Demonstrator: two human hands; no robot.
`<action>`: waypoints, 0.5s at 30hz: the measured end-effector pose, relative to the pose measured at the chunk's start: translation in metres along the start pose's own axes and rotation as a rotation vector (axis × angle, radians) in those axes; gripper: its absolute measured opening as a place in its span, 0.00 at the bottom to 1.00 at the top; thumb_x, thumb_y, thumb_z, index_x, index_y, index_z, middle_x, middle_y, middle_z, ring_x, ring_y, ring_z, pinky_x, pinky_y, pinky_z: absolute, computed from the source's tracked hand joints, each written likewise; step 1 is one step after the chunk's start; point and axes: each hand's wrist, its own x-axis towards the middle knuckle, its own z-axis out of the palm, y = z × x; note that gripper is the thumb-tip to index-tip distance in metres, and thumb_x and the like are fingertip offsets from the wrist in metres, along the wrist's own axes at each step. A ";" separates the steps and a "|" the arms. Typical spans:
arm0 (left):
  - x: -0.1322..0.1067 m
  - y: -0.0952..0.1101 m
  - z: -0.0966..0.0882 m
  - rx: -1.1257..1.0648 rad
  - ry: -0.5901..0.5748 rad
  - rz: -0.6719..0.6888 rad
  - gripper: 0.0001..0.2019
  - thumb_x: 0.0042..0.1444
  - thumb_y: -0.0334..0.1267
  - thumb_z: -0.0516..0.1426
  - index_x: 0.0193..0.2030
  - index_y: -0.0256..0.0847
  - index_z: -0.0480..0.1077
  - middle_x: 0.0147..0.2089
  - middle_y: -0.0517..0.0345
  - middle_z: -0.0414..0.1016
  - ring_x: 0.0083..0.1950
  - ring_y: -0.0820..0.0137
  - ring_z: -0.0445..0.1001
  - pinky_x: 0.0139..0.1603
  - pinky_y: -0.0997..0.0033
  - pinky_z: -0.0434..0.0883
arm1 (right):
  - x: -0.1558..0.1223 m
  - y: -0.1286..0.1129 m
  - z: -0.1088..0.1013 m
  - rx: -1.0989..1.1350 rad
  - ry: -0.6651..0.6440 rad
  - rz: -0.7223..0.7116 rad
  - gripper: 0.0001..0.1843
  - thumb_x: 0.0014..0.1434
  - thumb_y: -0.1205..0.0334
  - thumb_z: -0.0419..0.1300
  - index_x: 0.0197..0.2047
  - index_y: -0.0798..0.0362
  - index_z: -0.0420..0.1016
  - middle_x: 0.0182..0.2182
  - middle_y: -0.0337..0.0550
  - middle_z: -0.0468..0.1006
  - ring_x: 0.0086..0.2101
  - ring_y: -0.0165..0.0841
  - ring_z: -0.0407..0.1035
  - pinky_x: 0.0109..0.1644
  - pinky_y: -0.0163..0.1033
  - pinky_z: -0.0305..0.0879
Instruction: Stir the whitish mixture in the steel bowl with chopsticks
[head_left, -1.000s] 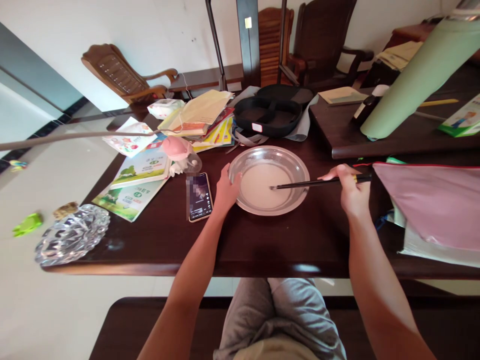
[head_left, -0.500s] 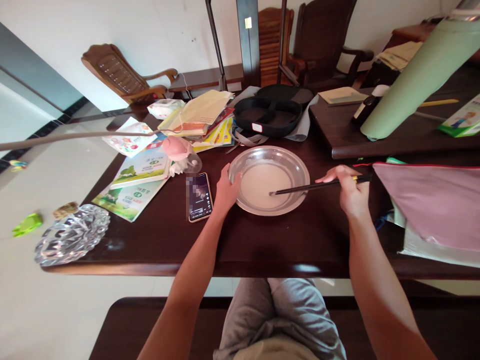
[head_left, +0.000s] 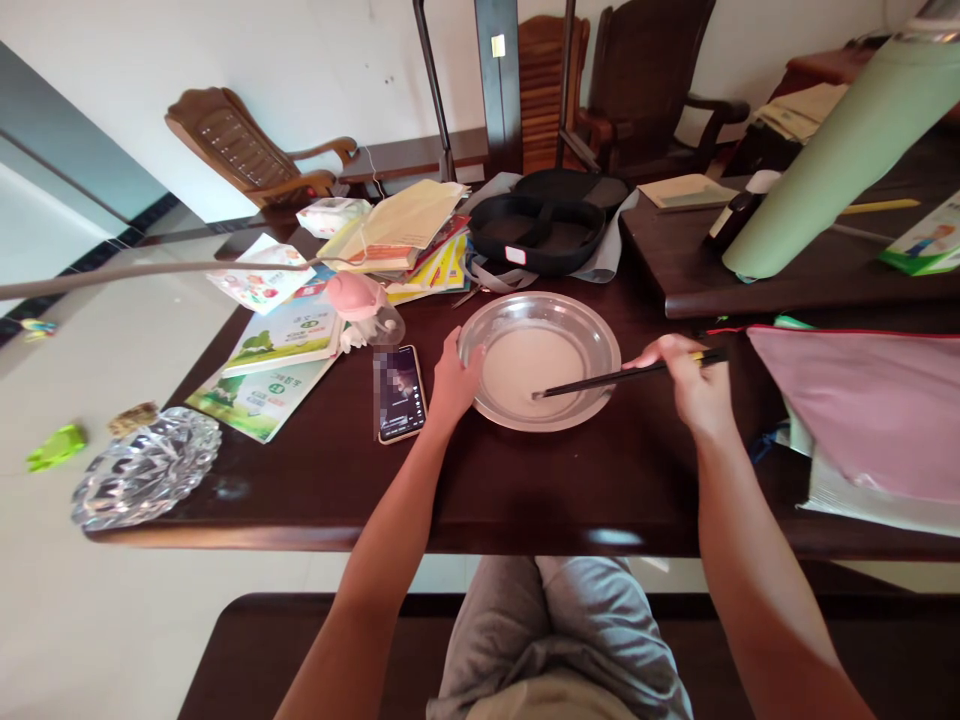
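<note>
A round steel basin (head_left: 596, 335) stands on the dark wooden table (head_left: 540, 490) with a pale, milky liquid (head_left: 525, 365) in its bottom. My left hand (head_left: 456, 380) grips the basin's left rim, thumb over the inner wall and fingers outside. In my right hand (head_left: 690, 378) is a pair of black chopsticks (head_left: 600, 381), slanting down over the basin's right rim. Their tips dip into the liquid near the middle. A phone (head_left: 401, 393) with its screen lit lies just left of my left hand.
Left are workbooks (head_left: 281, 335), a pink-lidded bottle (head_left: 358, 300) and a cut-glass dish (head_left: 150, 470). Behind the basin sit stacked books (head_left: 409, 235) and a black case (head_left: 536, 230). Rightward are a pink pouch (head_left: 870, 410) and a tall green flask (head_left: 832, 160).
The chopstick tips have shifted slightly left and toward me in the liquid, and my right hand has moved a little left. My left hand keeps its place on the rim.
</note>
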 end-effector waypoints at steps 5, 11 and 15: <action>0.002 -0.003 0.001 -0.012 0.003 0.005 0.32 0.70 0.44 0.66 0.79 0.43 0.72 0.78 0.38 0.81 0.79 0.46 0.79 0.83 0.45 0.71 | -0.003 -0.009 0.012 -0.108 -0.189 -0.057 0.30 0.70 0.25 0.68 0.34 0.42 0.89 0.38 0.45 0.93 0.45 0.48 0.87 0.57 0.57 0.82; -0.001 0.006 0.000 0.029 -0.003 -0.028 0.33 0.71 0.42 0.65 0.80 0.38 0.71 0.77 0.34 0.81 0.77 0.44 0.81 0.82 0.43 0.71 | 0.001 -0.005 -0.004 -0.059 0.045 -0.071 0.34 0.72 0.24 0.65 0.27 0.42 0.84 0.28 0.43 0.87 0.36 0.46 0.85 0.51 0.56 0.82; -0.001 0.006 0.001 0.020 -0.001 -0.028 0.33 0.70 0.43 0.65 0.80 0.40 0.71 0.75 0.36 0.83 0.75 0.44 0.82 0.82 0.42 0.72 | -0.002 -0.006 0.004 -0.018 -0.103 -0.022 0.32 0.70 0.25 0.68 0.28 0.41 0.86 0.30 0.43 0.89 0.36 0.46 0.86 0.49 0.55 0.82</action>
